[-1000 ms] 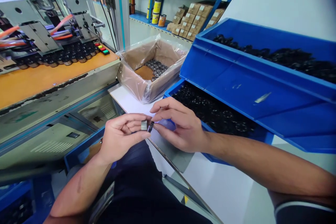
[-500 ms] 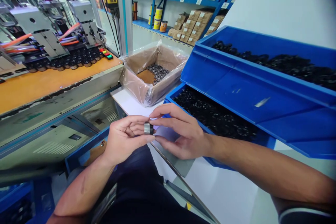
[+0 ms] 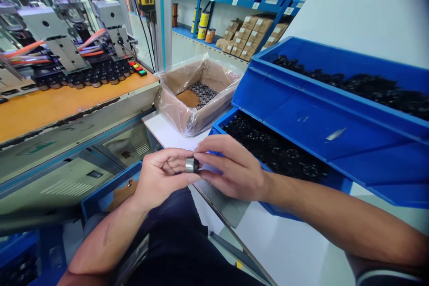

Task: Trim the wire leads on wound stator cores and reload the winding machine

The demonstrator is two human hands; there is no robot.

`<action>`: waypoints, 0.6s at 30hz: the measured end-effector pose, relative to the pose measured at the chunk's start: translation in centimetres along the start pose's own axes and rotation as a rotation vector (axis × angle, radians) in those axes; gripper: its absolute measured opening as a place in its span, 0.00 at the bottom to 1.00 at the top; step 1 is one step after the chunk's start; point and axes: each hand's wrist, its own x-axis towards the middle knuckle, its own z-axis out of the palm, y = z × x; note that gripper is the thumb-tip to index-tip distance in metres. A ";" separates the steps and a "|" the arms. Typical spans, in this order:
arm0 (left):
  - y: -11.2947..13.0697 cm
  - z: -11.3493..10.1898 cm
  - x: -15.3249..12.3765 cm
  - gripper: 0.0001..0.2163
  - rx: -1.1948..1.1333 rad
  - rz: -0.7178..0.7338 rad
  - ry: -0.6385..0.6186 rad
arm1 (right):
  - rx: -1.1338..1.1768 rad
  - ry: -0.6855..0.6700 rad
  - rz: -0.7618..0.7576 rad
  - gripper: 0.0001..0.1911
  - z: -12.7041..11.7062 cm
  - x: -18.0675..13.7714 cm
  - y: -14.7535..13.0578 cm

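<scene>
Above the long edge of the desk (image 3: 275, 237), the left hand (image 3: 164, 172) pinches a metal ring (image 3: 190, 165) between thumb and fingers. A black piece (image 3: 196, 165) sits against its right end, seemingly joined; full seating cannot be told. The half-curled right hand (image 3: 234, 170) meets that piece, grip unclear. Many loose parts lie in the far-corner carton (image 3: 209, 118) and lower blue bin (image 3: 221, 122).

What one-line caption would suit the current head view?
Left hand and right hand meet around a metal ring and black piece, near blue bins of black parts.
</scene>
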 end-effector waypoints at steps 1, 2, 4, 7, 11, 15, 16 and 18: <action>0.0 0.0 0.0 0.17 0.000 0.006 0.001 | 0.008 -0.004 -0.001 0.18 0.0 0.0 0.0; 0.0 0.0 0.0 0.17 0.001 0.009 0.003 | 0.010 -0.004 -0.001 0.18 0.0 0.0 0.0; -0.1 0.0 0.0 0.18 0.003 0.006 0.006 | 0.000 -0.002 -0.003 0.18 0.0 0.0 0.0; 0.0 0.0 0.0 0.17 -0.002 0.005 -0.003 | -0.002 -0.003 0.001 0.19 0.0 0.0 0.0; 0.0 -0.1 0.0 0.18 -0.010 0.012 -0.018 | 0.014 -0.004 -0.005 0.16 0.0 0.1 0.1; -0.1 -0.1 0.0 0.18 -0.026 0.007 -0.013 | 0.030 0.002 -0.013 0.14 -0.2 0.3 0.0; -0.1 -0.1 0.0 0.18 -0.025 0.004 -0.012 | 0.033 0.002 -0.018 0.13 -0.2 0.3 0.0; -0.1 0.0 0.0 0.18 -0.024 0.002 -0.010 | 0.037 0.001 -0.024 0.12 -0.2 0.3 0.0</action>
